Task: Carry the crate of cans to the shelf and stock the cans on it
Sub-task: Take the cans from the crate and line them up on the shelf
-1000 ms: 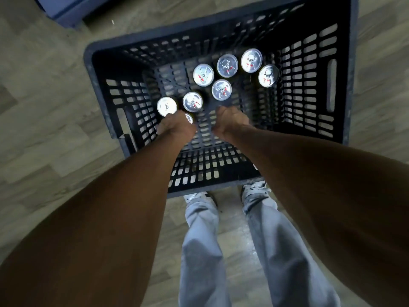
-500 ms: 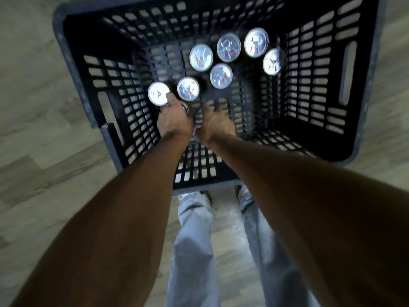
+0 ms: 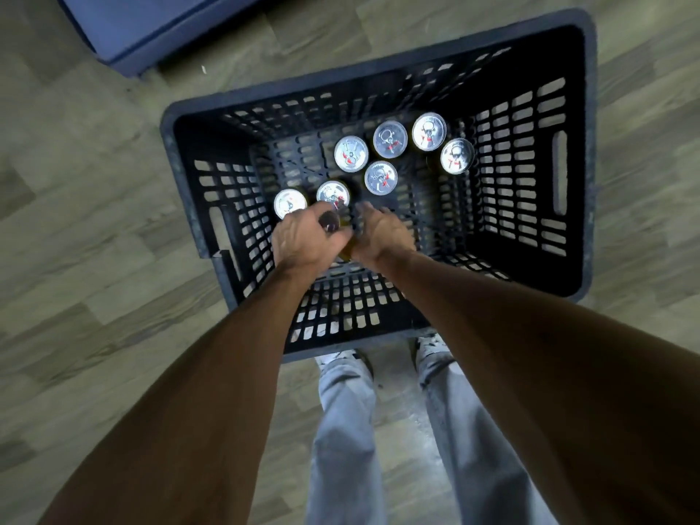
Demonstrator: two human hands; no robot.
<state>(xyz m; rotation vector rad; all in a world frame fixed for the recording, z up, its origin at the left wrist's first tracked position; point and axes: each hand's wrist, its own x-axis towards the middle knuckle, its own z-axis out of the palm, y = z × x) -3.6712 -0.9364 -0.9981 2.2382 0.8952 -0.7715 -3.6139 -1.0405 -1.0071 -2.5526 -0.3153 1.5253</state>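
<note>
I stand over the crate, which sits on the wood floor just in front of my shoes. It is a dark plastic crate with holes in its walls. Both my arms reach down into it.

My left hand is curled round one can near the crate's left wall. I can see only the dark top of that can poking out past my fingers. My right hand is close against the other side of the same can. Its fingers bend down, but I cannot tell if they hold the can or only touch it.

Seven more cans stand up in the crate with their shiny tops showing. Two of them, the far-left can and its neighbour, stand just past my left hand. One can stands in the middle of the crate. Four cans make a curved row near the crate's far wall.

I think I am at the picking step: the crate is down and I am taking a can out. The shelf may be the blue thing past the crate's far left corner, but I cannot be sure.

Next I need to hold the can tight and lift it straight up, so I do not knock over the two cans beside it. Then I must lift it over the crate's rim.
</note>
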